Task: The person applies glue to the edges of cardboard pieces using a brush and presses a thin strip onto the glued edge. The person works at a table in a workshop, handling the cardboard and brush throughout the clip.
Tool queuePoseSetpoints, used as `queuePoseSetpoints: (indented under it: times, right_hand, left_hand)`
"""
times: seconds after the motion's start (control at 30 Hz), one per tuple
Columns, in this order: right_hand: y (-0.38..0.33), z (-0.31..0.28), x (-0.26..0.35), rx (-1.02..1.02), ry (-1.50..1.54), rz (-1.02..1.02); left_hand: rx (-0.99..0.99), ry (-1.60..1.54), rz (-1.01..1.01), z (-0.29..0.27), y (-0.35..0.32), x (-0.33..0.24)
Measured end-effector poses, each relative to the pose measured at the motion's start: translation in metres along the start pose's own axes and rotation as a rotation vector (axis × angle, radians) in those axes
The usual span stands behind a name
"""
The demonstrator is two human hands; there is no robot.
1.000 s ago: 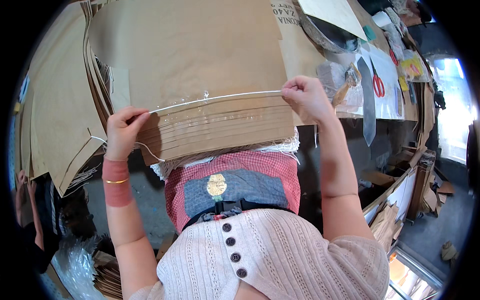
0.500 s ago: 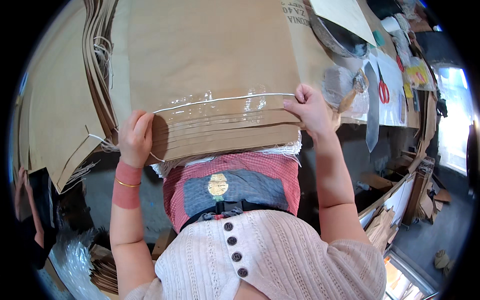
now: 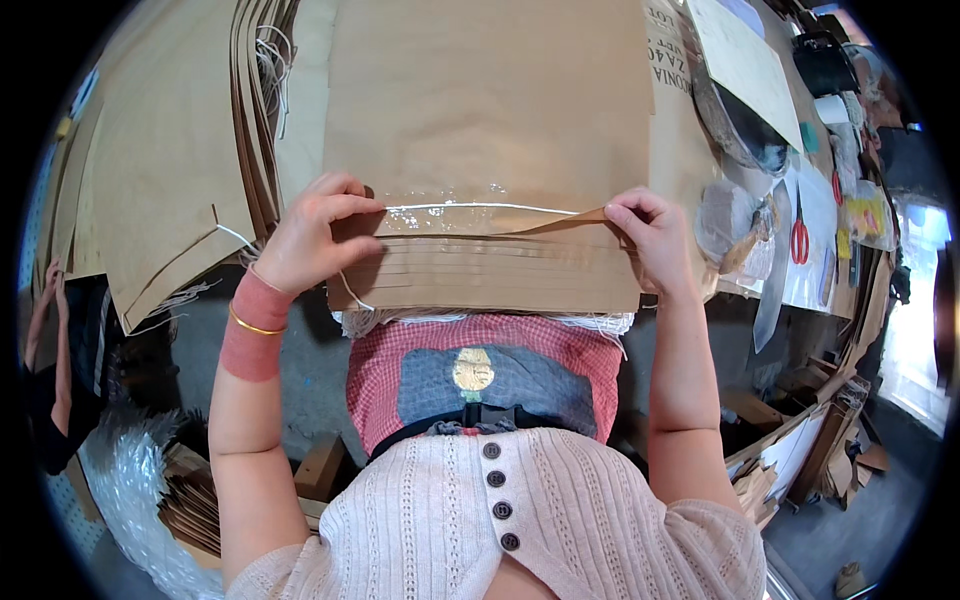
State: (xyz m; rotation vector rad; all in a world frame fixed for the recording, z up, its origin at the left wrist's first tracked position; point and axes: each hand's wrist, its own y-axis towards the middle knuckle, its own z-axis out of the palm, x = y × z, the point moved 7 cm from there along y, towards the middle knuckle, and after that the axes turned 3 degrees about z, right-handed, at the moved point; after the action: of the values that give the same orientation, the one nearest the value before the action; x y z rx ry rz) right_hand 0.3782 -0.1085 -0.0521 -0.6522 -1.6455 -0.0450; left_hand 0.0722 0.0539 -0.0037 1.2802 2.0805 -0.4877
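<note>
A stack of brown paper sheets (image 3: 490, 110), seemingly bags, lies in front of me with its layered near edges fanned in strips. A white string (image 3: 490, 206) runs across the top one over a shiny wet strip, perhaps glue. At the string's left end is my left hand (image 3: 325, 225), its thumb and fingers apart at the paper's edge. My right hand (image 3: 645, 235) pinches the right end of the top paper flap (image 3: 560, 222), which is partly lifted and folding over the string. White string ends (image 3: 400, 320) hang below the stack's near edge.
More brown paper bags (image 3: 170, 170) with white cord handles lie at the left. To the right are a dark bowl (image 3: 745, 125), red-handled scissors (image 3: 800, 240), and a long blade (image 3: 772, 310) over the table edge. Another person's arms (image 3: 60, 340) show at far left.
My left hand has opened from a closed grip on the string's end. My right hand has raised the flap's right end toward the string. The whole view has shifted.
</note>
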Motion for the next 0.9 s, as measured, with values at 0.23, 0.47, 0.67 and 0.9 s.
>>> queuePoseSetpoints:
  times: [0.23, 0.47, 0.67, 0.9]
  right_hand:
    - [0.000, 0.000, -0.002, -0.044, 0.023, 0.038]
    - [-0.001, 0.002, -0.004, -0.073, 0.073, 0.049]
    - [0.000, 0.001, -0.005, -0.068, 0.070, 0.026]
    - [0.001, 0.003, -0.009, -0.056, 0.090, -0.019]
  left_hand:
    - [-0.145, -0.003, 0.043, -0.005, -0.002, -0.006]
    - [-0.427, 0.368, 0.068, -0.009, -0.009, -0.034]
    - [-0.585, 0.491, 0.137, 0.051, 0.034, -0.101]
    - [-0.535, 0.761, 0.146, 0.072, 0.040, -0.087]
